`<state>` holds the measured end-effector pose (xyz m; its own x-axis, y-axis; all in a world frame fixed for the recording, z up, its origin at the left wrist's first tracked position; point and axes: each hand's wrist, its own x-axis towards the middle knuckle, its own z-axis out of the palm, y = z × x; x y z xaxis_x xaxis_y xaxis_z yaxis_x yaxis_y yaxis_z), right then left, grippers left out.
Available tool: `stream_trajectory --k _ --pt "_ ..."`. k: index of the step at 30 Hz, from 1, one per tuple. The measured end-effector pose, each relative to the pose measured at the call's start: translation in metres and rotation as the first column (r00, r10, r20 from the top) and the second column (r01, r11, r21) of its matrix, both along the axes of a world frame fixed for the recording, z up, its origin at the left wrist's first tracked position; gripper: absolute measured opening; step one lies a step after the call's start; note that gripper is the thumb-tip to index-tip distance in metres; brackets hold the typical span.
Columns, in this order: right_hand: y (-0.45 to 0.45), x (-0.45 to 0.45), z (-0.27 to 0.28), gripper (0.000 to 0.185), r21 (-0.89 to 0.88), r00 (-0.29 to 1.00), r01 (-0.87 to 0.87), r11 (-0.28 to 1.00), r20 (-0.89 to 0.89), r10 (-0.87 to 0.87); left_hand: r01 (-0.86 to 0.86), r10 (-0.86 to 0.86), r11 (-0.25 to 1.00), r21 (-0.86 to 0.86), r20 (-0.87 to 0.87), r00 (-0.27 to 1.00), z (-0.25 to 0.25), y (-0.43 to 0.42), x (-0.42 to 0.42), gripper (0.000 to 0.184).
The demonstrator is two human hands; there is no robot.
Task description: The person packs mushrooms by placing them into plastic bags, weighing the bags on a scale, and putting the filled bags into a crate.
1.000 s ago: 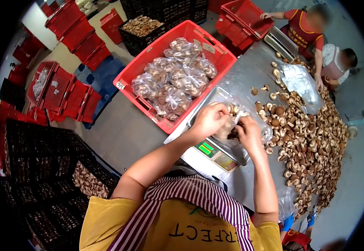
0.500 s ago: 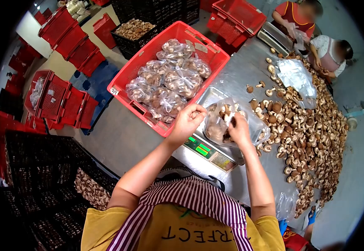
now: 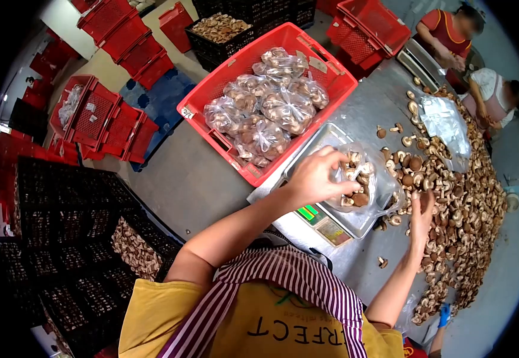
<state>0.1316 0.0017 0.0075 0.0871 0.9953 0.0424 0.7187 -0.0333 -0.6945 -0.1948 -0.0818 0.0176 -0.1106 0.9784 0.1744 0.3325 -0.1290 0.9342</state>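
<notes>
A clear plastic bag of mushrooms (image 3: 363, 173) lies on the metal pan of a digital scale (image 3: 358, 227). Over the bag's left side reaches my left hand (image 3: 319, 177), its thumb and fingers spread apart at the mushrooms inside. My right hand (image 3: 421, 215) is at the near left edge of a large heap of loose mushrooms (image 3: 456, 221), fingers stretched and apart. I make out no mushroom in its grasp. The scale's green display shows partly below my left forearm.
A red crate (image 3: 211, 128) of filled, tied bags stands left of the scale. Empty plastic bags (image 3: 444, 125) lie on the heap. Two people work at the far right, near another scale (image 3: 420, 64). Black crates (image 3: 62, 238) and stacked red crates (image 3: 122, 36) stand left.
My right hand has left the bag and moved right to the heap. My left hand has opened from a closed grip at the bag's edge and moved over the bag. The whole view has shifted.
</notes>
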Motion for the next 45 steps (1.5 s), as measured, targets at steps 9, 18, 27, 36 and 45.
stream_trajectory --k 9,18,27,36,45 --pt "-0.004 -0.027 -0.013 0.021 -0.121 0.788 -0.136 0.983 -0.615 0.034 0.052 -0.052 0.998 0.033 0.018 0.998 -0.012 0.047 0.026 0.021" --pt "-0.038 -0.084 0.044 0.025 -0.07 0.768 -0.326 0.943 -0.602 0.221 0.43 -0.312 0.89 -0.154 0.483 0.818 -0.006 0.038 0.035 0.017" --pt "-0.001 -0.074 0.004 0.023 -0.136 0.734 -0.517 0.845 -0.579 0.355 0.509 -0.427 0.859 -0.046 0.485 0.764 -0.031 0.053 0.037 0.011" --pt "-0.06 -0.094 -0.02 0.009 0.149 0.557 -0.825 0.545 0.372 0.742 0.053 -0.093 0.994 -0.091 -0.516 0.852 -0.117 0.114 -0.011 0.021" --pt "-0.032 -0.103 0.001 0.024 -0.129 0.399 -0.408 0.904 -0.915 0.05 0.494 -0.26 0.856 -0.149 0.702 0.663 -0.056 0.076 0.015 0.017"
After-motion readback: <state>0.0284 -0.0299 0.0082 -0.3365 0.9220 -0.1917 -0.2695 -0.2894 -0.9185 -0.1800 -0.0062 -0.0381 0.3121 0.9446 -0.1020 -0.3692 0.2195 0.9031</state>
